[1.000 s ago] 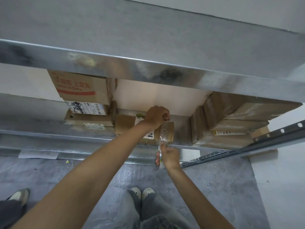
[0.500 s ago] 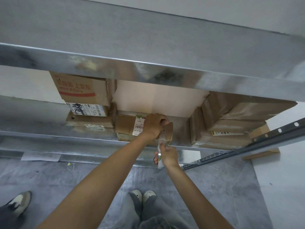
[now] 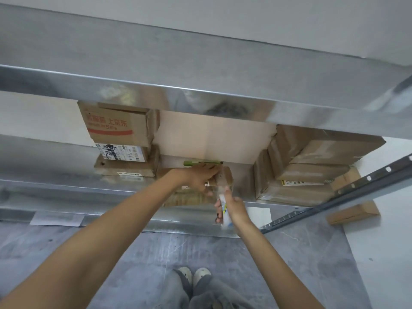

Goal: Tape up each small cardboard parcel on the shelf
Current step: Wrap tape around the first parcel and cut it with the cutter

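On the lower metal shelf [image 3: 89,192], between a left stack of boxes [image 3: 120,130] and a right stack of boxes [image 3: 312,175], the small parcel [image 3: 226,176] is sitting close to the front edge. The left hand [image 3: 199,177] is clamping it there, fingers curling over its top and thumb tucking against the near face. The right hand [image 3: 235,207] is hanging just below the edge, fingers wrapping round the tape roll [image 3: 223,211] with the thumb lifting toward the parcel. A strip of clear tape [image 3: 221,190] is apparently running taut from roll to cardboard, though it is too glassy to trace fully. The main risk, as I am judging it, is lying in that pull: the right hand is drawing down and outward, so if the left hand is pressing too lightly the parcel is going to slide or tip off the edge onto the floor. A slanting pull is also risking a crooked, wrinkling band that is folding onto itself rather than sealing the seam. Behind the parcel a green marker [image 3: 201,163] is lying loose, and any shove backward is likely sending it rolling. Whether the tape is already gripping the parcel's far side is being hidden by the left hand.
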The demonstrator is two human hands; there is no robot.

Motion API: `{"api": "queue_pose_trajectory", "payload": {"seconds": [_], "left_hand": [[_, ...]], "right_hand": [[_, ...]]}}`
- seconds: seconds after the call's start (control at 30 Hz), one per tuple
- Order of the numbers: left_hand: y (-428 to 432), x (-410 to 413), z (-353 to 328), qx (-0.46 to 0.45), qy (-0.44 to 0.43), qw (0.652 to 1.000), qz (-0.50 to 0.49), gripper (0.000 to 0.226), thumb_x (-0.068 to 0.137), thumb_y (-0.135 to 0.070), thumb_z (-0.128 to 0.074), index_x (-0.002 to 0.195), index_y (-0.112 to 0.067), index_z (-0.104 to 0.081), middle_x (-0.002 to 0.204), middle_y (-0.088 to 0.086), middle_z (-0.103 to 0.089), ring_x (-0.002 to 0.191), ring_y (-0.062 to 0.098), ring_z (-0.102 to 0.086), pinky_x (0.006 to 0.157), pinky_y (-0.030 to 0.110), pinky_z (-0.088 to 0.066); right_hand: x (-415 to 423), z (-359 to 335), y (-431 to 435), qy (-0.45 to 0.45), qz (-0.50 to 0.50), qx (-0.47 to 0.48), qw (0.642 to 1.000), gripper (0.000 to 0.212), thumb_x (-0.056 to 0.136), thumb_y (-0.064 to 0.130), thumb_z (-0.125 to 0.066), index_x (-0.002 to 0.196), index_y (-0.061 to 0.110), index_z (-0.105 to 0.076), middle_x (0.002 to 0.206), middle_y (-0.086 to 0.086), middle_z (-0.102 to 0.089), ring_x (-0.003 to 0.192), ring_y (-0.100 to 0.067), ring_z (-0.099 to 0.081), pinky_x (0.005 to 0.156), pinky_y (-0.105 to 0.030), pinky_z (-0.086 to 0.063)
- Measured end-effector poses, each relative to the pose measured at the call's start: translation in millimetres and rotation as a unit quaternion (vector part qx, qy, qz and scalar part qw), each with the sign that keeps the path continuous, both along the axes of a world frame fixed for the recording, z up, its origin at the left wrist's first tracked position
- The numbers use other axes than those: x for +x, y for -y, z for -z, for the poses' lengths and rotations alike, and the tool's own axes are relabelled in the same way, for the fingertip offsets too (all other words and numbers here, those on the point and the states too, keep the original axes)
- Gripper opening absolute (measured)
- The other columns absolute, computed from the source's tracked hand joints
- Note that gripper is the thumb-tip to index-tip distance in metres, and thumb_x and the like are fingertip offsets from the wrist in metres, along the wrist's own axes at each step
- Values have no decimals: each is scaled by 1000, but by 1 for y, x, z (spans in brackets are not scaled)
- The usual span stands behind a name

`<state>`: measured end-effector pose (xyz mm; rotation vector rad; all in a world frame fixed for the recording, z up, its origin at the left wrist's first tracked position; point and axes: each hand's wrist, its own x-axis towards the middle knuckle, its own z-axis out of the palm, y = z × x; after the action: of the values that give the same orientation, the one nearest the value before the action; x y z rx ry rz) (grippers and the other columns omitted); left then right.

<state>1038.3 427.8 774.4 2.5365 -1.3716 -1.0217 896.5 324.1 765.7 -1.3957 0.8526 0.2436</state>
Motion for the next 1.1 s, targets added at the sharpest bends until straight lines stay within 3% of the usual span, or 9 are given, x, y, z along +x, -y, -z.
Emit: {"api": "queue_pose_trajectory", "payload": {"seconds": [0.17,0.27,0.4,0.53,0.63,0.77,0.9,0.97,1.1], "left_hand": [[-4,-5,-9,-74,-45,995,-49,61,98,-35,-49,148,-8,-28,152,11,-33,137,24,-34,109,29,-28],[-16,-8,3,-127,13,990,-64,52,98,-42,-48,143,-16,-39,145,2,-45,129,20,-45,94,24,-34],[-14,2,4,-98,57,989,-100,53,94,-58,-43,141,-34,-41,125,-1,-60,113,22,-55,82,29,-37],[-12,9,8,-79,25,990,-110,56,92,-62,-43,142,-39,-39,103,1,-63,104,23,-58,80,31,-39],[-12,9,8,-78,21,990,-115,56,91,-63,-43,142,-40,-39,119,2,-63,110,23,-56,86,32,-40],[-13,12,11,-83,-8,988,-133,56,91,-64,-43,142,-41,-39,114,0,-62,111,22,-56,87,32,-41],[-15,16,16,-115,11,988,-102,58,90,-62,-47,140,-35,-45,139,-7,-48,126,16,-44,96,36,-41],[-15,15,12,-131,24,986,-101,62,87,-66,-47,140,-33,-45,137,-8,-45,123,15,-43,96,34,-41],[-5,0,0,-128,-54,974,-181,76,73,-88,-34,128,-39,-55,131,-13,-53,118,14,-51,97,34,-42]], "right_hand": [[-21,-22,18,87,-41,-11,995,57,100,44,-34,66,8,-62,51,-12,-52,48,-24,-50,68,-33,-49],[-29,-30,13,126,-54,-46,990,50,102,35,-32,70,9,-61,60,-14,-52,56,-19,-51,60,-18,-46],[-26,-28,-5,119,-11,-77,990,51,102,28,-35,61,6,-54,40,0,-38,38,-16,-38,48,-27,-36],[-35,-3,-5,55,-19,-147,988,55,100,36,-40,56,9,-57,37,4,-44,35,-13,-43,51,-30,-43],[-38,17,-5,14,-25,-203,979,57,98,42,-41,51,15,-58,43,3,-54,48,-23,-56,63,-39,-52],[-27,25,-3,-3,-27,-219,975,58,99,43,-38,51,15,-57,48,1,-57,52,-26,-58,69,-44,-55],[-21,32,-1,-13,-29,-231,973,59,99,43,-37,51,14,-56,48,2,-55,53,-25,-56,71,-47,-55],[-19,35,-1,-18,-36,-234,971,60,99,43,-37,52,13,-57,49,1,-56,54,-25,-57,71,-47,-56],[-25,40,-1,-50,-62,-236,969,60,99,46,-35,54,12,-57,50,2,-57,55,-25,-58,72,-46,-56]]}}
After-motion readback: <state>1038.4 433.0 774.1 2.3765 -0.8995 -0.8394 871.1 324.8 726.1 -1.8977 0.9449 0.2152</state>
